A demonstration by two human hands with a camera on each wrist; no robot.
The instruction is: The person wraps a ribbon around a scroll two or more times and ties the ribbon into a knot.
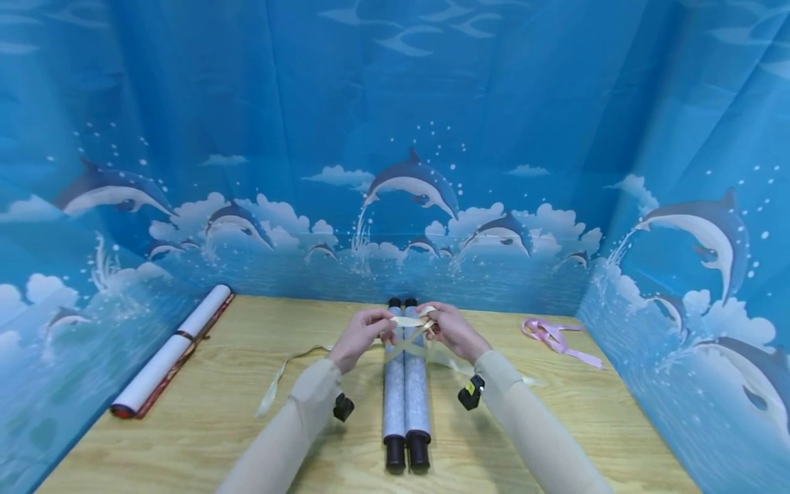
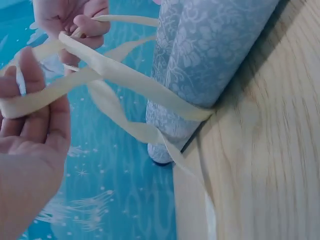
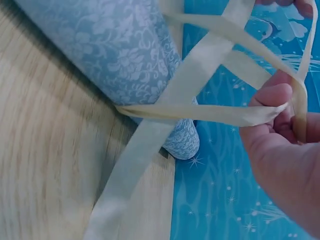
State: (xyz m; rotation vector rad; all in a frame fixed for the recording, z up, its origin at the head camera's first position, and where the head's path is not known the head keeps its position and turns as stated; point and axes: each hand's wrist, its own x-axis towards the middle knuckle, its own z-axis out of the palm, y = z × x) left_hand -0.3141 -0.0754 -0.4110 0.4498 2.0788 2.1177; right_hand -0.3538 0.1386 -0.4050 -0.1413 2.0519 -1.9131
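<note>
Two rolled scrolls (image 1: 416,398) with pale blue-grey floral backing and dark end knobs lie side by side on the table. A cream ribbon (image 2: 145,90) goes round them, and its strands cross above their far part. My left hand (image 1: 361,336) holds one strand to the left of the scrolls; in the left wrist view that ribbon lies across its curled fingers (image 2: 37,117). On the other side, my right hand (image 1: 455,331) pinches a strand between thumb and fingers, with a loop of ribbon (image 3: 301,100) over them. The loose ends trail onto the table on both sides.
Another scroll (image 1: 157,363), white with a reddish edge and a dark tie round its middle, lies at the left. A pink ribbon (image 1: 558,337) rests crumpled at the right. Blue dolphin-print curtains (image 1: 395,103) stand along the back and both sides of the wooden table (image 1: 512,446).
</note>
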